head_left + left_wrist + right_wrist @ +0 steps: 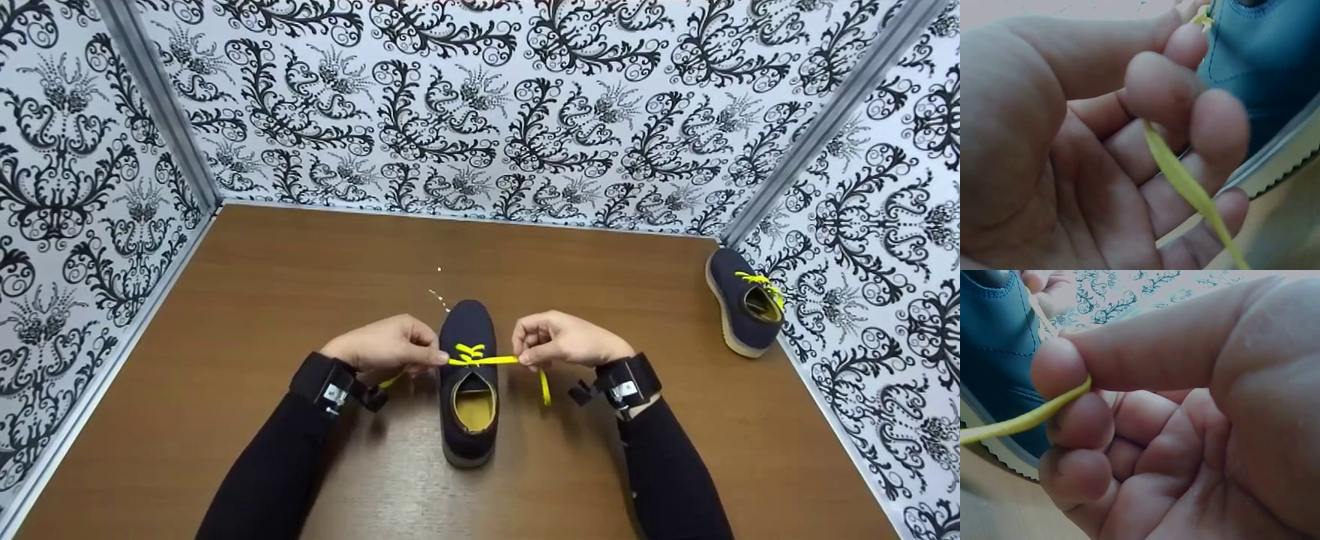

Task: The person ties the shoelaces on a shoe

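A dark navy shoe (pixel 469 322) stands upright mid-table, toe pointing away from me, with a yellow shoelace (pixel 496 360) crossed over its tongue. On the shoe's left side my left hand (pixel 390 343) pinches one end of the lace between thumb and fingers. To the right, my right hand (pixel 566 339) pinches the other end, and the stretch between both hands runs straight across the shoe. Loose lace trails below each hand; the left wrist view shows a yellow tail (pixel 1185 183) crossing the palm, the right wrist view another lace tail (pixel 1016 423) hanging past the fingertips.
A second navy shoe (pixel 739 304) with yellow laces leans by the right wall at the table's far right corner. Patterned panels (pixel 465 112) enclose the brown table (pixel 300 277) at the back and sides. Small white marks (pixel 439 298) lie beyond the shoe's toe.
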A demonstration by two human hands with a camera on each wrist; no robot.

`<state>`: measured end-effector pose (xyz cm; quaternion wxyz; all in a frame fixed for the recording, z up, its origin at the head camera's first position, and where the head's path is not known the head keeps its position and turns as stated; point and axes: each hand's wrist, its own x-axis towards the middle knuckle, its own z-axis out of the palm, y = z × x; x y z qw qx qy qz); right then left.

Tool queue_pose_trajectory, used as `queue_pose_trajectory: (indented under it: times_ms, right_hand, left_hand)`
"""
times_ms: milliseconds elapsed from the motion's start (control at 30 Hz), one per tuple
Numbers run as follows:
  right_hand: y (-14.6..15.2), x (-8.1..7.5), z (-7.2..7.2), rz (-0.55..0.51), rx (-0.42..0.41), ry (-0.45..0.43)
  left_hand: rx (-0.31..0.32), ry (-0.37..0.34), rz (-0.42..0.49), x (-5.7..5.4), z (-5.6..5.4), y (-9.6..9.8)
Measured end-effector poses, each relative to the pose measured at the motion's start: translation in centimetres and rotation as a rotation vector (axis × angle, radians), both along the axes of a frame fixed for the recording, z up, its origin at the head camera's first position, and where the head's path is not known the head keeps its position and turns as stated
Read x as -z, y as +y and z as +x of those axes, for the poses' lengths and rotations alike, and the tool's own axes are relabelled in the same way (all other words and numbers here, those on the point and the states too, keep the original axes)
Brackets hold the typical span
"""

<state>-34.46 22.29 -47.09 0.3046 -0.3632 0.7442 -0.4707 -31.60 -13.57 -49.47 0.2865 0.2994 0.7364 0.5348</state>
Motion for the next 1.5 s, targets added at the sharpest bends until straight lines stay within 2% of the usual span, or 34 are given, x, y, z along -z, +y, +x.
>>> queue_pose_trajectory:
  times_ms: [167,267,333,500,600,733,1000,1100,1300,1500]
  right_hand:
    - [-0.1,0.1,0.1,0.005,0.008,-0.002]
    - [-0.1,0.2,0.0,0.008,0.009,0.008]
    - [0.0,0.3,-0.1,0.009,0.01,0.01]
    - [0.1,0.2,-0.1,0.01,0.023,0.014]
    - [0.0,0.1,0.0,0.012,0.031,0.018]
    - [-0.1,0.1,0.0,0.019,0.036,0.016]
    - [-0.3,0.1,-0.1,0.018,0.066,0.037]
    - [-0.3,0.3,-0.1,0.008,0.091,0.04]
    - [-0.6,0.5,-0.2,0.031,0.167,0.093]
    - [-0.8,0.5,-0.3,0.085,0.219,0.192]
  left_hand:
    - [-0.099,0.222,-0.191,-1.8,0.8,0.2]
    - [-0.159,0.287,-0.244,-2.9,1.5,0.3]
    - [-0.142,0.298,-0.27,-3.4,1.9,0.4]
    - [0.039,0.206,-0.308,-3.4,2.6,1.3]
    - [0.076,0.133,-0.329,-2.8,2.7,1.8]
    - [0.012,0.076,-0.345,-2.4,2.6,1.6]
    - [-0.212,0.082,-0.329,-2.6,2.5,2.0]
    - [-0.271,0.043,-0.314,-2.6,2.7,2.5]
    - [-0.318,-0.026,-0.306,-2.3,2.9,3.2]
    - [-0.378,-0.085,-0.243,-1.7,2.4,2.9]
